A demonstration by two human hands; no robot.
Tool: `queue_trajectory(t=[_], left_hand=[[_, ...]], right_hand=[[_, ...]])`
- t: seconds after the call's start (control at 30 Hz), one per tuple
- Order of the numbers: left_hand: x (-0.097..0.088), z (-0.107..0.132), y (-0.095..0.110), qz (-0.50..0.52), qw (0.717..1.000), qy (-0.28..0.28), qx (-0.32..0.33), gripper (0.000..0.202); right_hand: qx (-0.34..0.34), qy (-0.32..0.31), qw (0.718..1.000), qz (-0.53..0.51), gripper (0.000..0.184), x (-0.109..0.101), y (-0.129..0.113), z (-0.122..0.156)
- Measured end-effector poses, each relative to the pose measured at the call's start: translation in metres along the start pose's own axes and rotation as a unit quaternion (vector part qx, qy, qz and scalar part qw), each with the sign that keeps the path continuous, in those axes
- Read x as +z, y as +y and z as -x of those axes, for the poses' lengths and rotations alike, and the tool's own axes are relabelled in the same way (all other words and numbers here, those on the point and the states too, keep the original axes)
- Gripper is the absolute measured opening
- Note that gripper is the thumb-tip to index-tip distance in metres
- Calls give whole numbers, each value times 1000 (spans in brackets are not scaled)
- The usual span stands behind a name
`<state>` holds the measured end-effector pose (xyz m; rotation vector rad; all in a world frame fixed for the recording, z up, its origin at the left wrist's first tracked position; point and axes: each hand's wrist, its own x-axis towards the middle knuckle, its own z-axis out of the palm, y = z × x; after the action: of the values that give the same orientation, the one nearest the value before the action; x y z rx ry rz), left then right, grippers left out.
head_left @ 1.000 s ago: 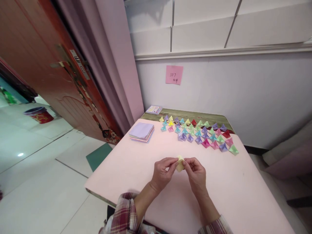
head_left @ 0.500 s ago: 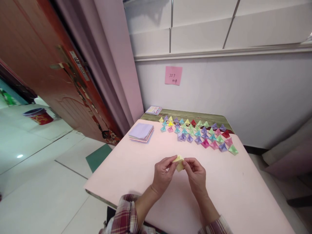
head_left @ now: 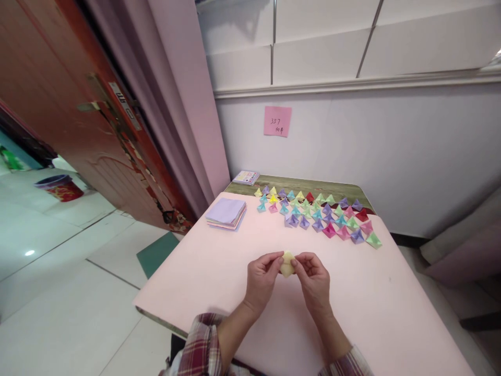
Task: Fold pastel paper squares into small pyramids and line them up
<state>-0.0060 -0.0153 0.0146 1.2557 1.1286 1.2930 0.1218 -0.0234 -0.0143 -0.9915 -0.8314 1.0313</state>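
Observation:
Both my hands meet over the middle of the pink table (head_left: 203, 271). My left hand (head_left: 261, 279) and my right hand (head_left: 314, 279) each pinch one side of a small pale yellow folded paper piece (head_left: 287, 263), held just above the tabletop. Beyond my hands, several finished folded paper shapes (head_left: 318, 216) in many colours lie in rows. A stack of square coloured paper sheets (head_left: 227, 213), lilac on top, sits at the far left of the table.
A small printed packet (head_left: 246, 177) lies on the wooden strip at the table's back edge. A pink sticky note (head_left: 277, 120) is on the white wall. A red-brown door (head_left: 78, 120) stands open at left, with a tiled floor and green mat (head_left: 156, 251) below.
The yellow paper piece has turned and been pressed more compact between my fingertips. My hands stay in nearly the same place.

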Motion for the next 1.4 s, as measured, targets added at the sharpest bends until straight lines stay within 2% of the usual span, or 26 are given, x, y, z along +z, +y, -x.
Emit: queue_trajectory(t=[0.3,0.43,0.63,0.7,0.77,0.93,1.07,1.17,1.3,1.33,1.4], left_hand=[[4,-1,-1,86,995,-12,-46,37],[1,-6,1,103,990,-9,-94,40],[-15,-19,6,55,972,-118,-194,33],[-19,-22,6,41,962,-142,-228,33],[-21,-24,5,43,961,-130,-242,32],[-19,-24,3,96,974,-28,-201,30],[-15,-21,4,123,974,17,-188,29],[-14,-20,3,150,962,7,-227,30],[-15,-19,1,209,928,-40,-304,27],[-15,-19,1,214,925,-45,-312,26],[-16,-19,1,191,939,-44,-282,25]], right_hand=[[24,8,1000,2,30,0,0,-1],[36,-3,999,17,32,-1,-2,-2],[105,-107,988,33,43,-6,-6,-5],[120,-125,984,35,47,-6,-8,-4],[130,-126,983,28,48,-5,-11,-3],[168,-167,971,35,39,-3,-10,-1],[153,-180,971,44,33,-2,-5,-1],[137,-175,974,47,30,-1,-6,-2],[141,-194,970,44,30,-5,-12,-3],[144,-197,969,43,31,-5,-12,-4],[144,-195,969,42,31,-7,-12,-4]])
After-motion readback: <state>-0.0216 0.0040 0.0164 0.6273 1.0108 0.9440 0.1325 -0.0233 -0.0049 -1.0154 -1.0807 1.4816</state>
